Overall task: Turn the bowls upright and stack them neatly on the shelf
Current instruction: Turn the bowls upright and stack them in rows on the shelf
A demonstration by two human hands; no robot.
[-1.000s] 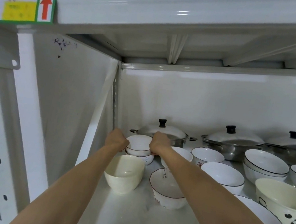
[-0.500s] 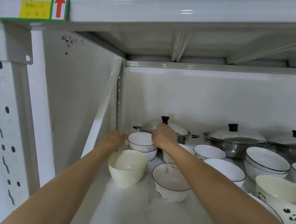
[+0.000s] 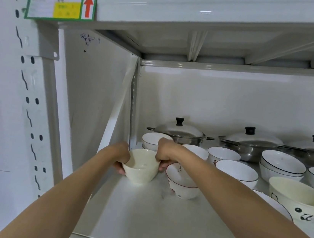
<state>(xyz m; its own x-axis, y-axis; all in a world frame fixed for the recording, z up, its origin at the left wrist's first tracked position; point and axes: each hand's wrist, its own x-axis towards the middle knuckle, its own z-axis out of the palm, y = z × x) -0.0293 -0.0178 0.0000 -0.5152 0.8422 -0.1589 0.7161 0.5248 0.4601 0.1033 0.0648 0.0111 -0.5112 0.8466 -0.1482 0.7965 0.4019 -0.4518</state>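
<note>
Cream bowl (image 3: pixel 140 167), upright, near-left on shelf (image 3: pixel 138 226): gripped by left hand (image 3: pixel 120 155) and right hand (image 3: pixel 164 152), seemingly lifted.

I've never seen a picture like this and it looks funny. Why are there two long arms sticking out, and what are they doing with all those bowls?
The camera sits on a person's head and looks forward and down, so you see that person's own arms reaching out. The wide lens makes them look very long. The left hand and the right hand grip a plain cream bowl by its two sides. It is upright, at the left of a white shelf. Beside it stands a white bowl with a red rim. Further right are more white bowls and a cream panda bowl. At the back stand three steel pots with lids.
</note>
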